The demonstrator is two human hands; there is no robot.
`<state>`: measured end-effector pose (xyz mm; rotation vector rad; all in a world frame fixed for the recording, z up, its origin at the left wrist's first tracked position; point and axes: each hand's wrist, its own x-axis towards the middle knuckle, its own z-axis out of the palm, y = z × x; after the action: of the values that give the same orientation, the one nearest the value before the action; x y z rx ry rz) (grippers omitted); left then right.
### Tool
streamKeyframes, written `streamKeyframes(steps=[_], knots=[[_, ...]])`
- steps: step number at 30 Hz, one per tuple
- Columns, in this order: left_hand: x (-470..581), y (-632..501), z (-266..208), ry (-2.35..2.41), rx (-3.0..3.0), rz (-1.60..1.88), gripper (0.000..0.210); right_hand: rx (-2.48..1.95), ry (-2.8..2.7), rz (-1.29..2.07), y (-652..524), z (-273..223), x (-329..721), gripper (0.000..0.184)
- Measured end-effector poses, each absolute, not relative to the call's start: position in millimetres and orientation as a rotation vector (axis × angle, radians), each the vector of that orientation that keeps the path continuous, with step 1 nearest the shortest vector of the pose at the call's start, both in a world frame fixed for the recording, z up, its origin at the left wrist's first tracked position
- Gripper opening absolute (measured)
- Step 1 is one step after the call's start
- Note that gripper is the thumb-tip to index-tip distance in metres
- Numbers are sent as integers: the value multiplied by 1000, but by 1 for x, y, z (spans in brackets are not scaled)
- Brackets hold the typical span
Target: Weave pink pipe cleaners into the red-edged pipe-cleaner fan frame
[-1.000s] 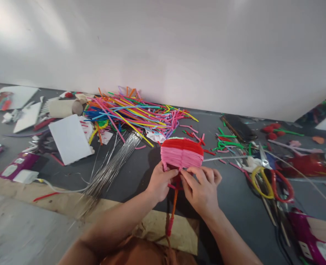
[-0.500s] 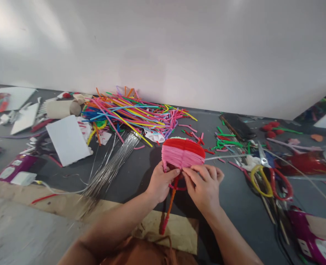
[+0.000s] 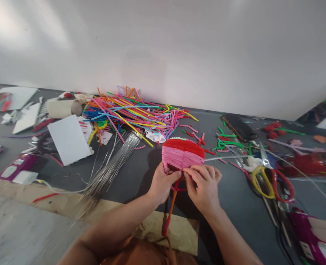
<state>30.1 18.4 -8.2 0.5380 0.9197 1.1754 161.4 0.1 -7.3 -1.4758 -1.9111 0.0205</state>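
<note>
Between my hands is a round pipe cleaner piece (image 3: 183, 154), banded pink and red with a pale green top edge. A stem wrapped in orange and red (image 3: 173, 204) hangs from it toward my body. My left hand (image 3: 163, 183) grips the piece's lower left edge, thumb pointing inward. My right hand (image 3: 203, 184) pinches at the lower middle, close to the left thumb; what sits in its fingertips is too small to make out. Below the pink band the frame is partly unfilled, and my fingers hide some of it.
A heap of coloured pipe cleaners (image 3: 135, 110) lies behind, beside a bundle of thin wires (image 3: 112, 167). To the right are scissors (image 3: 265, 180), cut green pieces (image 3: 226, 138), a phone (image 3: 238, 127) and a purple power strip (image 3: 314, 235). A white card (image 3: 69, 140) rests at the left.
Both hands stay at the lower edge of the pipe cleaner piece with slight finger movement. The surrounding scene has shifted very slightly in view.
</note>
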Motion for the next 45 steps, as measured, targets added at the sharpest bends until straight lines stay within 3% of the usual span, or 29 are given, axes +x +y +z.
streamKeyframes(steps=[15, 22, 36, 45], knots=[[29, 18, -11, 999, 600, 1183, 19, -1504, -1906, 28, 2, -10, 161, 8], [28, 20, -7, 946, 626, 1111, 39, -1515, -1904, 67, 2, -9, 164, 10], [29, 20, -8, 999, 593, 1151, 24, -1516, -1899, 24, 1, -7, 162, 8], [27, 21, -5, 1075, 536, 1092, 33, -1544, -1897, -27, 5, -9, 167, 7]])
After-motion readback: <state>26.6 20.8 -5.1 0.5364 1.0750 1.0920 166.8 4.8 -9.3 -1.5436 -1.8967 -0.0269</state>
